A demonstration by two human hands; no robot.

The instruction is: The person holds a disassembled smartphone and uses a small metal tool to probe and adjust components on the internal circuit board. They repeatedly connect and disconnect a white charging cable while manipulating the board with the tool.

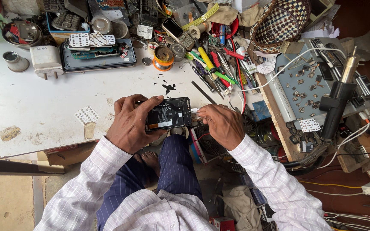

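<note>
My left hand [130, 123] grips an opened black phone [170, 113], back cover off, held level over the front edge of the white workbench [43, 107]. My right hand [222, 124] is at the phone's right end, fingers pinched on a small pale tool or part [195, 111] that touches the phone's edge. What the pinched piece is cannot be made out. Both sleeves are white with a fine check.
Screwdrivers and tweezers [213, 68] lie in a heap behind the phone. A hot-air tool [337, 100] stands on the right beside a board of small parts [302, 87]. A tray with keypads [97, 55], a white charger [46, 60], a woven basket [281, 19] and cables crowd the bench.
</note>
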